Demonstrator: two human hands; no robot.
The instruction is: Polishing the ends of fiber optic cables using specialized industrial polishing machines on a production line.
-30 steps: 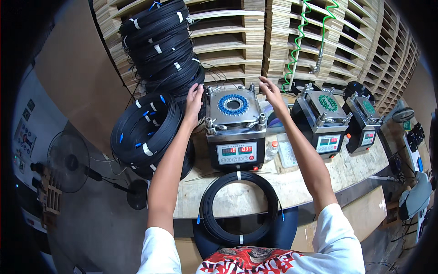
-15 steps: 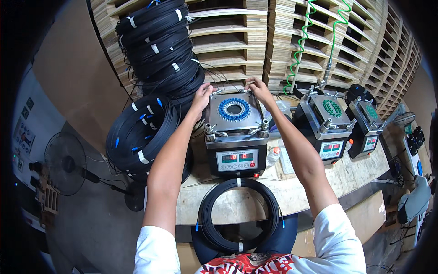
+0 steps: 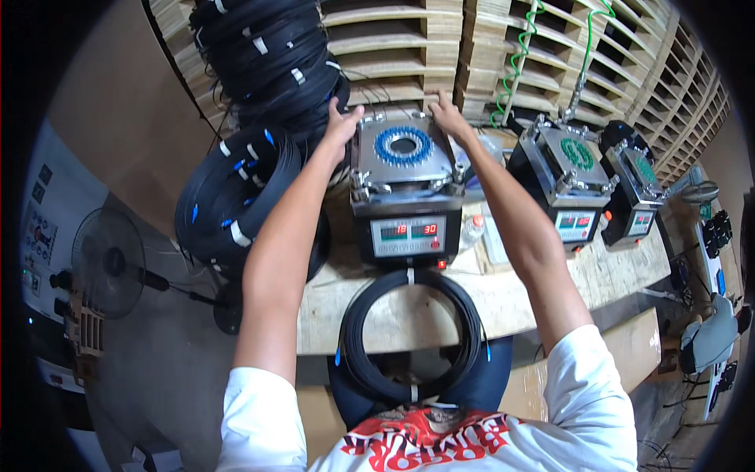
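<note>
While left hand [image 3: 344,126] sits at far left corner of black machine [image 3: 406,206], thumb and forefinger parted, hold unclear, machine stands on wooden bench [image 3: 324,316] between hands, neither clearly nearer. Steel top squarish, no long axis; blue ring [image 3: 403,164] on it. Right hand [image 3: 450,118] at far right corner, fingers loosely bent, hold unclear.

the person wore a white shirt [image 3: 543,452] and dark trousers [image 3: 497,374]
the sleeves [image 3: 263,421] were short, red lettering [image 3: 444,450] marked the front, and the hands [image 3: 338,130] were bare
</note>
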